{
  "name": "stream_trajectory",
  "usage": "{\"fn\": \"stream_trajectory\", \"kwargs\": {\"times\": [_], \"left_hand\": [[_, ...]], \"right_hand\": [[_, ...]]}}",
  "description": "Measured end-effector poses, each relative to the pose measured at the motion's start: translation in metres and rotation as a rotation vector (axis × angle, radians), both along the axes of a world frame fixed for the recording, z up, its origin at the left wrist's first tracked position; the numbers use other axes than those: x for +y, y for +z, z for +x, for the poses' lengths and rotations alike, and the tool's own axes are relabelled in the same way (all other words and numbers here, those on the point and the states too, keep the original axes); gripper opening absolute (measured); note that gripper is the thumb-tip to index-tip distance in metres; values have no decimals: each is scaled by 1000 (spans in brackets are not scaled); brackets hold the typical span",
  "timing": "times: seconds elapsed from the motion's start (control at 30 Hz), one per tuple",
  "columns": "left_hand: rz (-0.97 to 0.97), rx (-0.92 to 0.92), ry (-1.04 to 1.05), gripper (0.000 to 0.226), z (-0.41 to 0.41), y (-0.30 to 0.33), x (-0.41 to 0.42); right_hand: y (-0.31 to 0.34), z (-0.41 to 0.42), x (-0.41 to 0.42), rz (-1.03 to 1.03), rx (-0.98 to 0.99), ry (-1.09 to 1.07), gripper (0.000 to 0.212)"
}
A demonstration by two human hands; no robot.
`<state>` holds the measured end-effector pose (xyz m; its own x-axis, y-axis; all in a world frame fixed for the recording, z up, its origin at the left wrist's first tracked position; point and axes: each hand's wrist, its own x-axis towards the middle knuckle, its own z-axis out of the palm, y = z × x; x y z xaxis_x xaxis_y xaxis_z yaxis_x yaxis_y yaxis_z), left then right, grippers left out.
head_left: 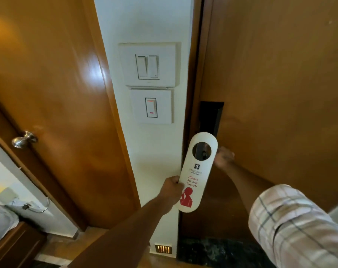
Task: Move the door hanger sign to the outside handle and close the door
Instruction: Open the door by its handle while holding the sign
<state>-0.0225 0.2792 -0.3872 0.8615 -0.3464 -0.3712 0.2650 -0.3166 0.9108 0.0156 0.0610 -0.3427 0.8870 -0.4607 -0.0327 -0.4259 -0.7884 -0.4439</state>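
Hotel-room entry, wooden door [280, 74] shut. Left hand [172, 190] pinches "Please do not disturb" hanger sign [198, 171] upright; right hand [224, 156] at door's lock area, fingers' state unclear.

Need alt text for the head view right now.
The left hand holds a white oval "Please do not disturb" door hanger sign upright before a brown wooden door, while the right hand reaches to the door's handle area beside white wall switches.

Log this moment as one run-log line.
left hand: holds door hanger sign | right hand: at door handle, grip unclear | door: looks shut
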Motion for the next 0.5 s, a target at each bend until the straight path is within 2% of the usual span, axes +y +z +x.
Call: {"fn": "stream_trajectory", "kwargs": {"times": [0.07,0.2,0.27,0.37,0.5], "left_hand": [[-10,-9,-3,29,-10,3,3],[-27,-45,-32,22,-49,14,17],[-23,-59,-63,19,-76,19,28],[-42,-45,-122,23,-117,24,48],[-62,-10,-201,30,-169,19,68]], "right_hand": [[-2,-27,4,76,-28,-10,31],[-1,-88,13,478,-188,-84,45],[2,-118,19,611,-269,-144,45],[4,-173,29,676,-331,-232,39],[-7,-255,32,628,-408,-374,35]]}}
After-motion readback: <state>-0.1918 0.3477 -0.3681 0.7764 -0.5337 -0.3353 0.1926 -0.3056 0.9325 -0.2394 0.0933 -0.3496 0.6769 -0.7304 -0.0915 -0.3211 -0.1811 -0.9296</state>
